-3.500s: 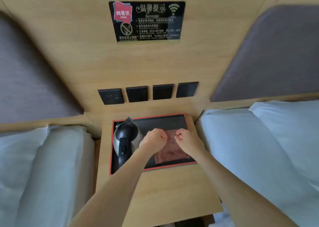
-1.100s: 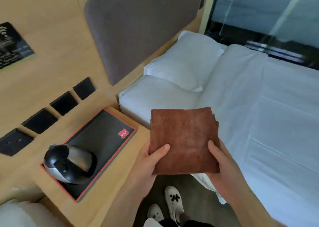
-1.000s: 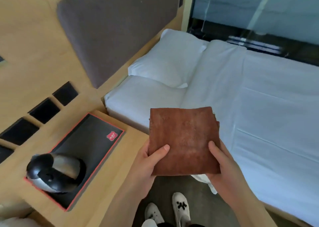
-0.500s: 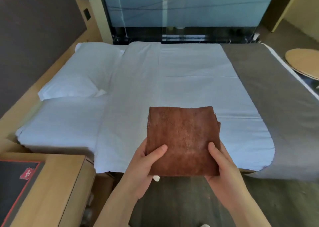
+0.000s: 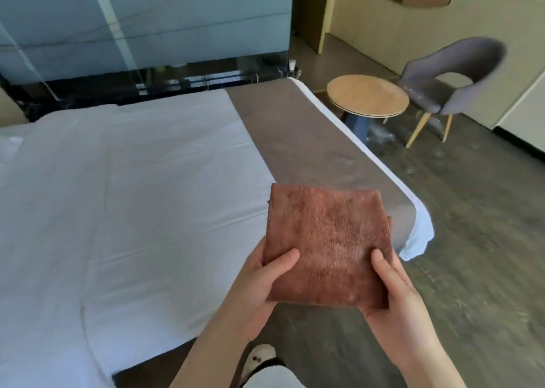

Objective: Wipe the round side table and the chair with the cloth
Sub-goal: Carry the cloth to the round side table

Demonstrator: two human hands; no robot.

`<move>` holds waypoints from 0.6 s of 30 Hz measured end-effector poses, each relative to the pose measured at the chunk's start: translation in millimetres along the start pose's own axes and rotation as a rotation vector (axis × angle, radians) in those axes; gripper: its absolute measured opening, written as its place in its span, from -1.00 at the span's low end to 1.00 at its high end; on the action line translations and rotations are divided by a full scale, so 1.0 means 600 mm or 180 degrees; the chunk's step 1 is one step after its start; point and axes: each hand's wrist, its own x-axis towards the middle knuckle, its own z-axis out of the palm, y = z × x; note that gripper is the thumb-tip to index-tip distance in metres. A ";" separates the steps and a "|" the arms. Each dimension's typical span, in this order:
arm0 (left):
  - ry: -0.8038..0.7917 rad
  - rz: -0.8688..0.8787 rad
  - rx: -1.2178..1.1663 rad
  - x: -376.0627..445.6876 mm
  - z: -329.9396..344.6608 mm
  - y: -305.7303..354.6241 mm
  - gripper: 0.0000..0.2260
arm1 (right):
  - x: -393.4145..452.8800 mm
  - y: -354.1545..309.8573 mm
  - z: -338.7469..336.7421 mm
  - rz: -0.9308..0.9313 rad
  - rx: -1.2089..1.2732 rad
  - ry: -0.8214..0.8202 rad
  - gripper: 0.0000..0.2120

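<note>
Left hand (image 5: 259,284) and right hand (image 5: 395,293) gripping folded cloth (image 5: 327,246), thumbs on top

Bare forearms, white shoe (image 5: 261,355) with dark spots

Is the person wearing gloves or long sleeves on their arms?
No. The left hand and the right hand are both bare, with no gloves, rings or watch showing. Both forearms are bare too, all the way down to the bottom edge of the picture, so no sleeves can be seen.
</note>
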 end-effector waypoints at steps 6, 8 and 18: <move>-0.0460 -0.0371 0.0218 0.175 0.155 -0.020 -0.62 | 0.107 -0.106 -0.134 -0.0269 -0.0026 0.0530 -0.75; -0.0649 -0.0465 0.0217 0.248 0.214 -0.027 -0.57 | 0.157 -0.150 -0.181 -0.0386 0.0014 0.0670 -0.72; -0.1291 -0.0731 0.0164 0.534 0.540 -0.011 -0.67 | 0.363 -0.402 -0.379 -0.0720 0.0282 0.1273 -0.72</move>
